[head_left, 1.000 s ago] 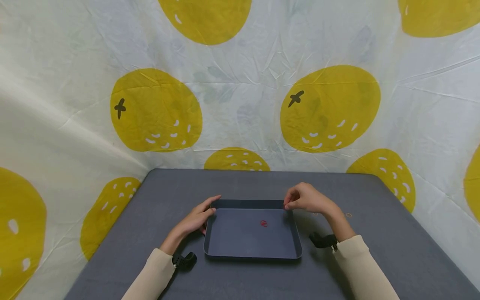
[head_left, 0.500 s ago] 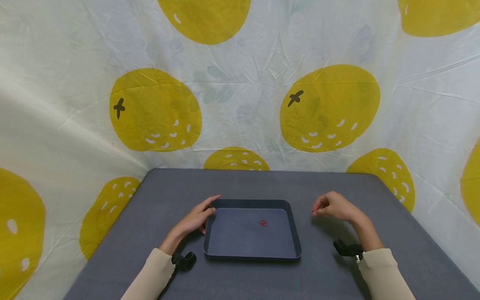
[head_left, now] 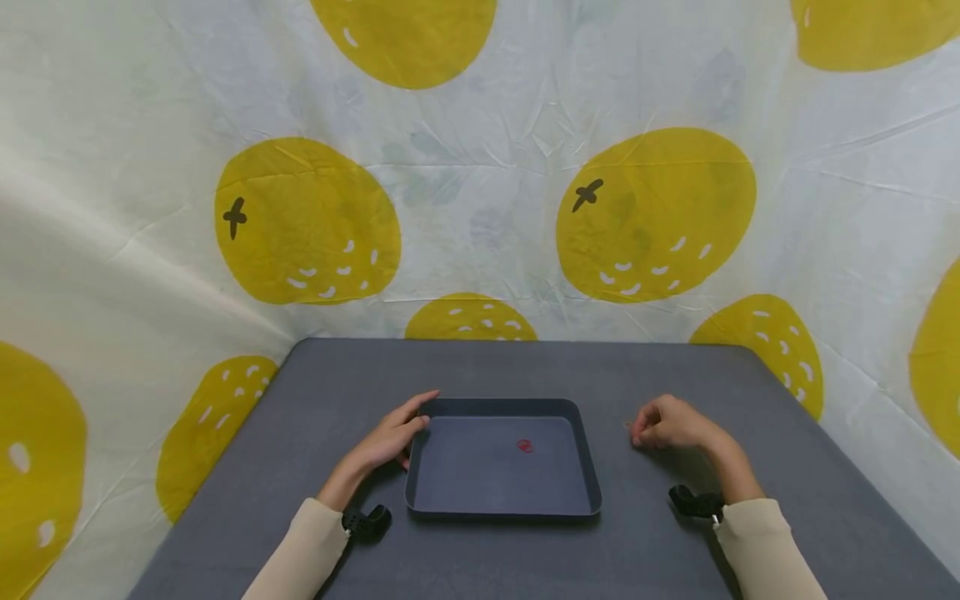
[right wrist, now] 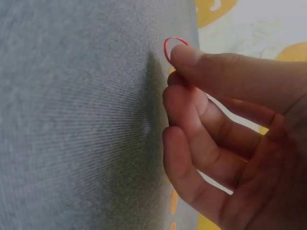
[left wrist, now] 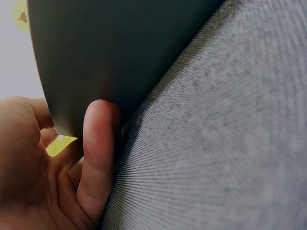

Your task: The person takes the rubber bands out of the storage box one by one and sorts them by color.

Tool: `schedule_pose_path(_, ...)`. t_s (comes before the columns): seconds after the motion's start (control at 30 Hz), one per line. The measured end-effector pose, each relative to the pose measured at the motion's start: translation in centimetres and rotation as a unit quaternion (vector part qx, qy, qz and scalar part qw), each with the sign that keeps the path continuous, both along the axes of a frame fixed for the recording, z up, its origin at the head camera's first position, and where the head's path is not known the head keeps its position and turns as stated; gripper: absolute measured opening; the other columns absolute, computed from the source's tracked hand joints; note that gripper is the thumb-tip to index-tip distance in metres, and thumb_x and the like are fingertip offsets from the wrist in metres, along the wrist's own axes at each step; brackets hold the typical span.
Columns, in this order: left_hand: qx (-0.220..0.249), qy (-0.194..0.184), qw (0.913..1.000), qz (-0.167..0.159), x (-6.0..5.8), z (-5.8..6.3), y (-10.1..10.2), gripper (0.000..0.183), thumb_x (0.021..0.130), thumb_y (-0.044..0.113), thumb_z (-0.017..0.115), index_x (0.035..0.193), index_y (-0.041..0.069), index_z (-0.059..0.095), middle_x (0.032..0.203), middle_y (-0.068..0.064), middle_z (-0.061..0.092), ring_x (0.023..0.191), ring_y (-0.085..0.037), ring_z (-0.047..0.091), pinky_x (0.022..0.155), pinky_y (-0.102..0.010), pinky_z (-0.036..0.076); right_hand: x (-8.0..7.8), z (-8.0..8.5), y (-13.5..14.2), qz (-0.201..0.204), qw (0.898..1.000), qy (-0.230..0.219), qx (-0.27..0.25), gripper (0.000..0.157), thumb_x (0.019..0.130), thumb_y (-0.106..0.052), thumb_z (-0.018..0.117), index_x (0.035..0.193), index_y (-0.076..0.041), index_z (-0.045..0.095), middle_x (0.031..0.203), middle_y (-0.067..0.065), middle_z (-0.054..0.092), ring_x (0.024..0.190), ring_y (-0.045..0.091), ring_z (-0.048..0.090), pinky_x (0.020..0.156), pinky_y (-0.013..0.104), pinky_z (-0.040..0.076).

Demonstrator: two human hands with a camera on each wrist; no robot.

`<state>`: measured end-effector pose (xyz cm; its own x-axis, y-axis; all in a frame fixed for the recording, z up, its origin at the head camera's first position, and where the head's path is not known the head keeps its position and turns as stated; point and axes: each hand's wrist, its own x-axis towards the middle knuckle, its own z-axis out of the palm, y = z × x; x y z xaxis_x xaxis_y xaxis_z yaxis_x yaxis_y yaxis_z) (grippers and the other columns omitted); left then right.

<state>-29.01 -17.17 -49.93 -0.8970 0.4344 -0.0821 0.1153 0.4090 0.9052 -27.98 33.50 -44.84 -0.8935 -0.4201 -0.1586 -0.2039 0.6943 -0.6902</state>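
Observation:
My left hand (head_left: 388, 435) holds the left side of the dark baking tray (head_left: 502, 510), thumb at the rim. Another finger (left wrist: 100, 139) presses the outer wall in the left wrist view. Inside the tray lies a small red tangle of thin bands (head_left: 525, 446). Right of the tray, close over the table, is my right hand (head_left: 670, 423). Between its thumb and index finger it pinches a thin red rubber band (right wrist: 166, 48), whose loop sticks out past the thumb tip. A pale orange band (head_left: 627, 425) shows on the table right at these fingertips.
More orange bands (right wrist: 173, 202) lie on the grey cloth-covered table (head_left: 480, 558), beneath the right hand in its wrist view. Behind the table hangs a white curtain (head_left: 480, 208) with large yellow fruit prints.
My right hand has moved from the tray's far right corner rightward, then lowered to the table beside the orange band. The left hand and tray have stayed in place.

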Motion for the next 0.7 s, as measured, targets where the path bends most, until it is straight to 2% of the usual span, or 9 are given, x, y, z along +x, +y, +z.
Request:
schedule_pose_path(0.23, -0.002, -0.001, 1.0, -0.001, -0.01, 0.0, 0.0, 0.052, 0.113, 0.027, 0.045, 0.163, 0.03, 0.032, 0.096, -0.02, 0.055, 0.047, -0.017, 0.053, 0.048, -0.038, 0.057, 0.0, -0.35, 0.09, -0.01, 1.0, -0.002, 0.011, 0.007, 0.083, -0.005, 0.079, 0.086, 0.0, 0.076, 0.076, 0.004, 0.07, 0.066, 0.012, 0.058, 0.057, 0.025, 0.05)
schedule_pose_path(0.7, -0.001, -0.004, 1.0, 0.0, 0.14, 0.21, 0.03, 0.053, 0.112, 0.028, 0.045, 0.163, 0.032, 0.032, 0.096, -0.019, 0.055, 0.046, -0.017, 0.051, 0.048, -0.039, 0.057, 0.2, -0.23, -0.26, -0.034, 0.999, 0.002, 0.022, 0.008, 0.082, -0.006, 0.081, 0.087, -0.002, 0.075, 0.077, 0.004, 0.072, 0.069, 0.017, 0.06, 0.058, 0.028, 0.052)
